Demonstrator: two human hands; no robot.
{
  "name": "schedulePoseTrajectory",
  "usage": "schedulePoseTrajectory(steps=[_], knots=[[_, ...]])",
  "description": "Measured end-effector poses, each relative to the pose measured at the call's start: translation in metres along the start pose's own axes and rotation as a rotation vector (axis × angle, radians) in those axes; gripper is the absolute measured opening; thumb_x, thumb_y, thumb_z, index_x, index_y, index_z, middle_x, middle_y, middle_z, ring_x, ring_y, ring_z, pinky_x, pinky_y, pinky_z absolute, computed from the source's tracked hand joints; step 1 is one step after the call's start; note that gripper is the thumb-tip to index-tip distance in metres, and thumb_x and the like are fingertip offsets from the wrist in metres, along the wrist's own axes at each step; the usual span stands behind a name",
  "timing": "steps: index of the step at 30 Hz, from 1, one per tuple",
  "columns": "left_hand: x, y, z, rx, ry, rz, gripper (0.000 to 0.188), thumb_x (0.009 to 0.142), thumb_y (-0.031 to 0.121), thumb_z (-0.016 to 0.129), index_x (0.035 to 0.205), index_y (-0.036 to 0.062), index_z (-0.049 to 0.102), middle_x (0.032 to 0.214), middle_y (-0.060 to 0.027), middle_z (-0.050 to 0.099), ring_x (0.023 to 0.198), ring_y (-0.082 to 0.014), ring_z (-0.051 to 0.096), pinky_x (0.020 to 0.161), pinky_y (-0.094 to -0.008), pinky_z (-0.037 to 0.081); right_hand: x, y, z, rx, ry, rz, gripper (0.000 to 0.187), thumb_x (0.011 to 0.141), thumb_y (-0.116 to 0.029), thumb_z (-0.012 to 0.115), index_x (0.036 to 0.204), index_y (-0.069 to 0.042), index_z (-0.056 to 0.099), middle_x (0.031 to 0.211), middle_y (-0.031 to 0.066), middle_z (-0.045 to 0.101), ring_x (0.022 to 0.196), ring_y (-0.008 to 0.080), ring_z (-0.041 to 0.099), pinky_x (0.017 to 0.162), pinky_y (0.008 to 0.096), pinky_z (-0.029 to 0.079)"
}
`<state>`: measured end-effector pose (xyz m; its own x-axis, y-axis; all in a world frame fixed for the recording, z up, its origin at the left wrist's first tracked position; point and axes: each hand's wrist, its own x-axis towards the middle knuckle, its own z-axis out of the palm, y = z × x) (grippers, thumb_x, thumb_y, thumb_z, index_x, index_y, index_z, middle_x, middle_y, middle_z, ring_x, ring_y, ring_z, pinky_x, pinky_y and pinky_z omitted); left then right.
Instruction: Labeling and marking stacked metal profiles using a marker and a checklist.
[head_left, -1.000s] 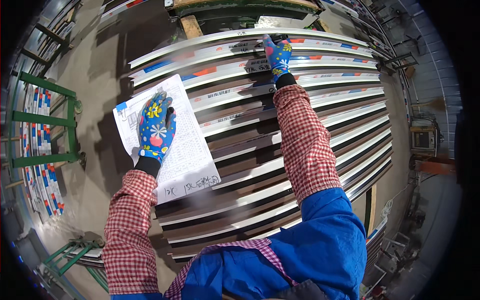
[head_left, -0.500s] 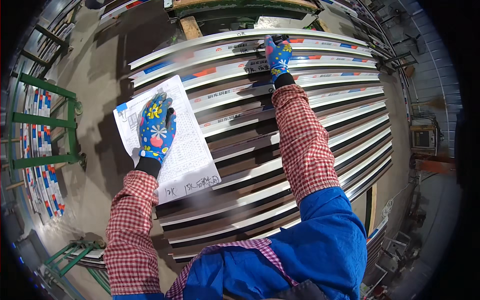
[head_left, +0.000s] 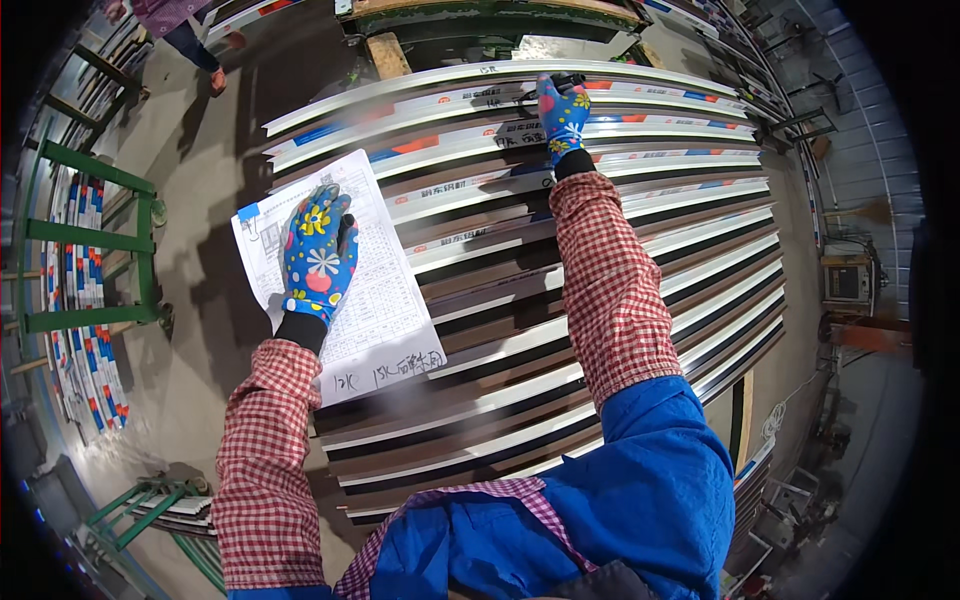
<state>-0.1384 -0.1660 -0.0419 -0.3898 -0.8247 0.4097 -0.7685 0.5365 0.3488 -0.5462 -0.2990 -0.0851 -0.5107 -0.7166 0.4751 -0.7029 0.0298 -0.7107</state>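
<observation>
My left hand (head_left: 319,252), in a blue flowered glove, lies flat with its fingers stretched out on a printed sheet of paper (head_left: 385,325). The sheet carries tables and handwriting and rests over the left part of a row of long metal profiles (head_left: 520,310). Farther forward, my right hand (head_left: 565,118), gloved alike, is closed around a black marker pen (head_left: 570,79). It is over one of the far profiles (head_left: 640,95), near dark handwritten marks on the strip. The fingers partly hide the pen, and whether its tip touches the profile cannot be seen.
Green metal racks (head_left: 90,250) with wrapped profiles stand at the left. A green-framed bench (head_left: 490,20) with wooden blocks lies beyond the far profiles. At the upper left a person (head_left: 180,30) is partly in view on the floor. A lower green rack (head_left: 145,515) stands near left.
A person has come into view at the upper left. The whole view has shifted slightly. Both my hands keep nearly the same places, left on the sheet and right with the marker pen.
</observation>
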Motion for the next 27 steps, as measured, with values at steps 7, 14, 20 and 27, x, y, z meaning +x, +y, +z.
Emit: schedulePoseTrajectory(steps=[7, 14, 20, 27], knots=[[-0.001, 0.0, 0.0, -0.001, -0.005, -0.007, 0.031, 0.09, 0.011, 0.064, 0.121, 0.007, 0.063, 0.133, -0.0133, 0.06, 0.126, -0.0341, 0.053, 0.109, -0.0439, 0.04, 0.003, 0.004, -0.002, 0.03, -0.021, 0.022, 0.037, 0.084, -0.039, 0.069, 0.071, -0.004, 0.071, 0.066, 0.0138, 0.069, 0.067, 0.0304, 0.069, 0.066, 0.0413, 0.051], [-0.002, -0.003, 0.0, -0.002, -0.003, -0.009, 0.032, 0.09, 0.012, 0.064, 0.122, 0.0077, 0.062, 0.133, -0.0128, 0.06, 0.126, -0.0327, 0.053, 0.111, -0.0436, 0.039, 0.005, 0.01, 0.002, -0.226, 0.022, -0.064, 0.044, 0.083, -0.045, 0.071, 0.069, -0.004, 0.069, 0.066, 0.0155, 0.068, 0.068, 0.0342, 0.068, 0.064, 0.0441, 0.051], [-0.002, -0.002, 0.001, 0.001, -0.004, -0.004, 0.031, 0.092, 0.012, 0.062, 0.122, 0.0077, 0.062, 0.134, -0.0133, 0.06, 0.126, -0.0327, 0.054, 0.112, -0.0432, 0.038, 0.008, 0.012, 0.003, -0.116, 0.031, 0.034, 0.046, 0.082, -0.046, 0.072, 0.065, -0.004, 0.067, 0.064, 0.0156, 0.067, 0.065, 0.0354, 0.067, 0.062, 0.0452, 0.05], [0.0, 0.001, -0.001, 0.02, -0.011, -0.011, 0.03, 0.092, 0.012, 0.062, 0.122, 0.0075, 0.063, 0.133, -0.0141, 0.06, 0.126, -0.0338, 0.054, 0.112, -0.0436, 0.038, 0.006, 0.014, 0.006, -0.026, 0.037, 0.055, 0.044, 0.082, -0.045, 0.071, 0.068, -0.003, 0.07, 0.065, 0.0157, 0.068, 0.064, 0.0347, 0.067, 0.063, 0.0441, 0.05]])
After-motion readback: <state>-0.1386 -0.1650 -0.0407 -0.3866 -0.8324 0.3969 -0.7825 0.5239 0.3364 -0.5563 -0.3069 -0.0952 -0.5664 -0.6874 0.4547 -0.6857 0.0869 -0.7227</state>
